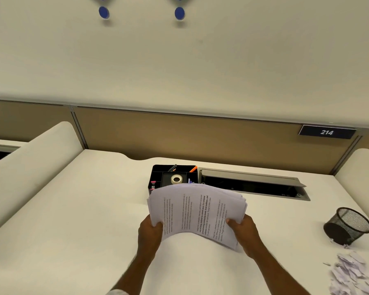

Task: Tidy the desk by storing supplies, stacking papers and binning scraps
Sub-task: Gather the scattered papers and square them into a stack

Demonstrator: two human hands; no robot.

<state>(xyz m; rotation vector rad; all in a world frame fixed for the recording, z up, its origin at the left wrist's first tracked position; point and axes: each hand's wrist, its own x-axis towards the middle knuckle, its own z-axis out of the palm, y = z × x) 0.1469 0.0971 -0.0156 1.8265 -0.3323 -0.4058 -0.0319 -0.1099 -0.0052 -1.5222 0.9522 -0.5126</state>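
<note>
A stack of printed papers (197,210) is held up above the middle of the white desk (83,220), bowed upward in the middle. My left hand (150,233) grips its left edge and my right hand (244,233) grips its right edge. Behind the papers stands a black desk organiser (158,177) holding a roll of tape (176,179), pens and small items; its front is partly hidden by the sheets. A heap of torn paper scraps (354,275) lies at the desk's right front. A black mesh bin (348,225) lies tipped on its side just beyond the scraps.
An open cable tray with a raised grey lid (251,178) is set into the desk to the right of the organiser. Tan partition panels (200,137) close the back, with curved white dividers at both sides. A sign reads 214 (326,132).
</note>
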